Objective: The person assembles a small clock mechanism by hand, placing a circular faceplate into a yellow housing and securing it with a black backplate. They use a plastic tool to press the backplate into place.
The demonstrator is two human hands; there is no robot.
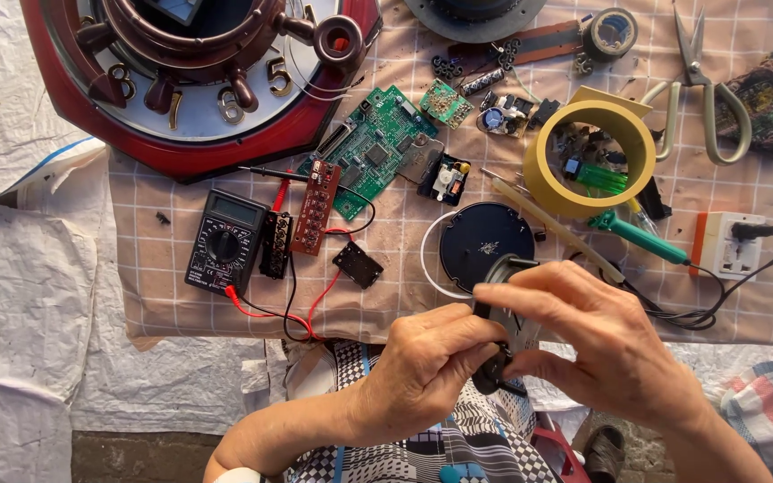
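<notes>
My left hand [427, 367] and my right hand [606, 344] meet at the bottom centre, both gripping a small dark clock-movement case [498, 309] with a grey rim. Fingers of both hands wrap its lower end, so much of it is hidden. Just beyond it a round black disc [485, 240] lies inside a white ring on the checked cloth [154, 286].
On the cloth: a black multimeter [224, 241] with red and black leads, a green circuit board [376, 148], a red-brown board [317, 207], a yellow tape roll [594, 156], scissors [704, 94], a green-handled soldering iron [637, 234], a white power socket [731, 243]. A red wall clock [199, 80] sits top left.
</notes>
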